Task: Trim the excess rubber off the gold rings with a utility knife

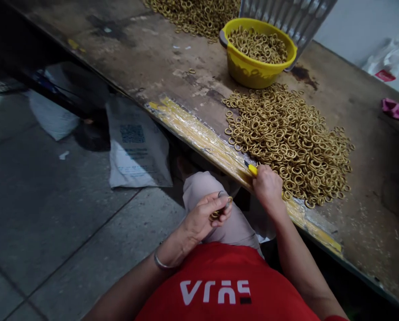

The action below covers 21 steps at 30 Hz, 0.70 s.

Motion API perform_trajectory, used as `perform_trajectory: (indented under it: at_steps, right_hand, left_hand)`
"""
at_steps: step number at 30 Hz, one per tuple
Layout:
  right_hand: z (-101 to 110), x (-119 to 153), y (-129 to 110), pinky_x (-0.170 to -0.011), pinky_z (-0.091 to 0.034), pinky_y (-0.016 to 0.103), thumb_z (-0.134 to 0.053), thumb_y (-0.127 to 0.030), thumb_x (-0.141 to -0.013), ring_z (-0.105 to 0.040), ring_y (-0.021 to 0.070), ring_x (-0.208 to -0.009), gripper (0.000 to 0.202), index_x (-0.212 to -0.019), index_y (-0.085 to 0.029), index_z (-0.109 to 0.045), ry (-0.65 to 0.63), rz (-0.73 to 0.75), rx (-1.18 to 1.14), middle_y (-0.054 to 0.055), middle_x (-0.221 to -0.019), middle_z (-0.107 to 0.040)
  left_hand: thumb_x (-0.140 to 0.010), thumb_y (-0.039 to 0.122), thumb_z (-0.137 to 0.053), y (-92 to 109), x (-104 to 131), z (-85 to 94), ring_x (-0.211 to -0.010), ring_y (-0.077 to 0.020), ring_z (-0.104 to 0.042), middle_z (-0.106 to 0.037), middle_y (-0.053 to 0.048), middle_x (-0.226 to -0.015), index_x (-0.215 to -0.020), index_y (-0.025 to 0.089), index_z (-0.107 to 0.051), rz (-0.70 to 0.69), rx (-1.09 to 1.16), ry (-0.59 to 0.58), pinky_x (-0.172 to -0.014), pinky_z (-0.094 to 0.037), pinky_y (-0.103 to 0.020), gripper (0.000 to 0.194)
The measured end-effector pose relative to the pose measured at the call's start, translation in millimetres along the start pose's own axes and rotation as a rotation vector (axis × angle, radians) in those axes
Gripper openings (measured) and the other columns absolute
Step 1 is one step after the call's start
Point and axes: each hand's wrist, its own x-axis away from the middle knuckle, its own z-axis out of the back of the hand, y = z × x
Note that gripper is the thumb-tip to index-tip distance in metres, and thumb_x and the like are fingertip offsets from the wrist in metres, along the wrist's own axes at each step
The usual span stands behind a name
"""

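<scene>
1. We count two hands: our left hand (pixel 202 216) is closed around a few gold-coloured rings (pixel 215 215). At least two show, but our fingers hide the rest, so we cannot give the full number.
2. Our right hand (pixel 269 185), just beyond and to the right of the left, is gripping one yellow utility knife (pixel 252 170). Its dark blade points away to the left, over the yellow tape (pixel 199 133) along the near edge of the worktop (pixel 159 58).
3. Just beyond our right hand spreads one near heap of rings (pixel 286 133), too many for us to count.
4. Past that heap, farther from the right hand, stands one yellow basin (pixel 249 73), filled with more rings.
5. Well beyond both hands, we see a second loose heap (pixel 202 18), left of the basin, and one single ring (pixel 192 71) lying apart.
6. One pink cloth (pixel 398 109) lies far to the right of our right hand.
7. Left of our left hand, one printed white sack (pixel 139 156) stands on the floor (pixel 68 214).
</scene>
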Motion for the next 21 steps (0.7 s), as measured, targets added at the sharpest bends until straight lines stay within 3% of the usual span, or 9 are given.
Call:
perform_trajectory:
  at_steps: [7, 15, 21]
  right_hand:
    - [-2, 2, 6, -0.065, -0.039, 0.029, -0.053, -0.016, -0.091, -0.068, 0.0233, -0.085, 0.015, -0.102, -0.014, -0.063, 0.052, 0.023, -0.055, 0.013, -0.104, -0.070]
    - [0, 61, 4, -0.064, -0.039, 0.026, -0.053, -0.013, -0.090, -0.062, 0.0178, -0.073, 0.014, -0.098, -0.017, -0.063, 0.204, 0.446, -0.349, 0.006, -0.089, -0.068]
    - [-5, 79, -3, -0.057, -0.036, 0.026, -0.056, -0.010, -0.085, -0.061, 0.0170, -0.069, 0.016, -0.097, -0.018, -0.063, 0.178, 0.485, -0.259, 0.005, -0.087, -0.067]
  left_hand:
    - [-0.063, 0.040, -0.090, -5, 1, 4.6, -0.054, -0.0059, -0.043, -0.057, -0.001, -0.067, -0.077, 0.011, -0.064, -0.009, -0.024, 0.057, -0.040, -0.024, -0.015, 0.042]
    - [-0.072, 0.039, -0.081, -12, 2, 13.9, -0.049, -0.0049, -0.037, -0.047, 0.006, -0.058, -0.074, 0.014, -0.058, -0.132, -0.264, 0.194, -0.041, -0.026, -0.017, 0.034]
    - [-0.076, 0.040, -0.073, -9, 2, 14.5, -0.048, -0.0056, -0.038, -0.048, 0.006, -0.055, -0.072, 0.015, -0.056, -0.211, -0.412, 0.191, -0.044, -0.029, -0.019, 0.031]
